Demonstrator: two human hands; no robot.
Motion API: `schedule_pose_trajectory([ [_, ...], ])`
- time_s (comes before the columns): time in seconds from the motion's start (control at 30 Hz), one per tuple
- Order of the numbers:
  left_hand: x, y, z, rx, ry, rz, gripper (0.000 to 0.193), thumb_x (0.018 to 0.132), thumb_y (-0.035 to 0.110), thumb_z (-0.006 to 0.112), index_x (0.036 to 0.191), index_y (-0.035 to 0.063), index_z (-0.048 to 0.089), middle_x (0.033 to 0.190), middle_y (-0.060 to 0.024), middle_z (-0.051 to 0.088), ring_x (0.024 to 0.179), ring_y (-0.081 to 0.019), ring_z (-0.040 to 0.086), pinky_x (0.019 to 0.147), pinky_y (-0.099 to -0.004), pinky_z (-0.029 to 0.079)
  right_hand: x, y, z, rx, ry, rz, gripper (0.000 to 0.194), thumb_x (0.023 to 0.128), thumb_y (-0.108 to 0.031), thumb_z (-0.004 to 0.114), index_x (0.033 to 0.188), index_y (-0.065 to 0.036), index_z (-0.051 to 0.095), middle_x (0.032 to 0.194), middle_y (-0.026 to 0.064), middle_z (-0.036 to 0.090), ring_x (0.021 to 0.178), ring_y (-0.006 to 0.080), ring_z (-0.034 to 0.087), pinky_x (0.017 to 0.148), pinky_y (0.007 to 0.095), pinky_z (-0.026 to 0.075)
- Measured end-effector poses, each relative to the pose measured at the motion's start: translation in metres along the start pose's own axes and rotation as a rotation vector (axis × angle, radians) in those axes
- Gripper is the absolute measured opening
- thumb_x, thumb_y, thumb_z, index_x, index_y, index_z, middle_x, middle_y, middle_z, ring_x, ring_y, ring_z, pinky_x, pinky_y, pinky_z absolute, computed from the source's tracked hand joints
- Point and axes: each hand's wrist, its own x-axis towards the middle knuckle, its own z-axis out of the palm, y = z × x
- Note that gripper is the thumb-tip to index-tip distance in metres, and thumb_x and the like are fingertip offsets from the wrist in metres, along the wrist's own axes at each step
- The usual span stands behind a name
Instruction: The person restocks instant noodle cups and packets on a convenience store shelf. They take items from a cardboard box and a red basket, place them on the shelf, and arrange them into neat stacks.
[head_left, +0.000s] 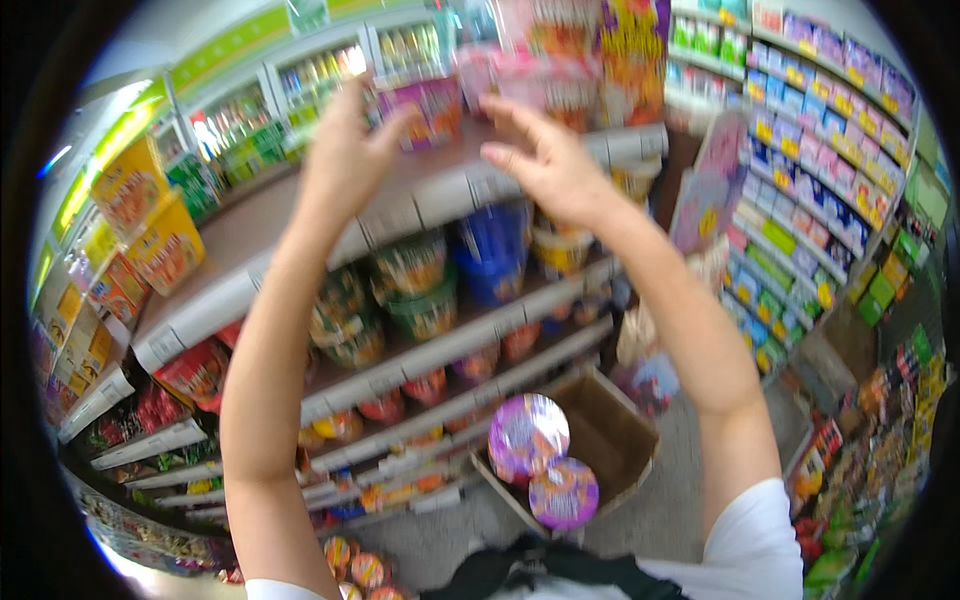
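Note:
Both my arms reach up to the top shelf (450, 169) of a store rack. My left hand (349, 142) is raised just left of a purple instant-noodle bowl (424, 112), thumb apart from the fingers and nothing in its grasp. To the right of that bowl, my right hand (544, 157) is held with fingers spread and holds nothing. Pink-lidded noodle tubs (551, 82) stand just behind it. Below, an open cardboard box (615, 435) on the floor holds purple noodle cups (562, 493).
Lower shelves hold green bowls (420, 300) and blue tubs (491, 247). Yellow noodle boxes (165, 240) stand at the left end. Shelves of packaged goods (817, 150) rise at right. Orange-lidded cups (367, 570) sit low near my body.

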Motion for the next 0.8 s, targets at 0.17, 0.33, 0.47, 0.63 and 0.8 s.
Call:
schedule_pose_trajectory([
  [0.17,-0.154,0.08,-0.03,-0.359,-0.147,0.099,0.039,0.095,0.007,0.072,0.133,0.0002,0.065,0.125,-0.0114,0.071,0.116,-0.0202,0.067,0.098,-0.0335,0.052,-0.164,-0.067,-0.023,-0.052,0.032,0.063,0.053,0.101,-0.014,0.066,0.152,-0.006,0.051,0.149,0.0102,0.058,0.139,0.0203,0.053,0.113,0.0353,0.043],
  [0.33,-0.313,0.069,-0.023,-0.372,-0.377,-0.395,0.048,0.087,0.012,0.081,0.132,0.0005,0.066,0.128,-0.0128,0.071,0.117,-0.0224,0.067,0.102,-0.0374,0.052,-0.316,-0.044,0.004,0.019,0.146,0.448,0.053,0.096,-0.014,0.071,0.146,-0.006,0.055,0.148,0.0117,0.059,0.132,0.0259,0.059,0.106,0.0403,0.049],
  [0.47,-0.431,0.046,0.006,-0.467,-0.449,-0.79,0.07,0.084,0.021,0.087,0.144,0.0018,0.055,0.139,-0.0166,0.065,0.131,-0.0275,0.061,0.112,-0.0423,0.047,-0.417,-0.021,0.049,0.032,0.15,0.719,0.057,0.095,-0.01,0.073,0.148,-0.006,0.053,0.149,0.0132,0.056,0.135,0.0279,0.057,0.11,0.0422,0.047],
  [0.63,-0.485,0.037,0.057,-0.512,-0.651,-0.769,0.121,0.068,0.025,0.099,0.163,0.0027,0.027,0.16,-0.0211,0.044,0.149,-0.0316,0.042,0.122,-0.0469,0.035,-0.458,0.005,0.094,0.205,-0.011,0.831,0.085,0.087,-0.02,0.083,0.158,-0.007,0.04,0.157,0.0195,0.047,0.146,0.0336,0.047,0.114,0.045,0.045],
  [0.8,-0.49,0.043,0.112,-0.696,-0.553,-0.731,0.137,0.058,0.027,0.104,0.163,0.0016,0.021,0.155,-0.0188,0.046,0.145,-0.0289,0.045,0.122,-0.0442,0.036,-0.439,0.037,0.125,0.179,-0.095,0.684,0.114,0.067,-0.035,0.096,0.157,-0.001,0.036,0.149,0.0247,0.055,0.139,0.0399,0.054,0.115,0.0464,0.043],
])
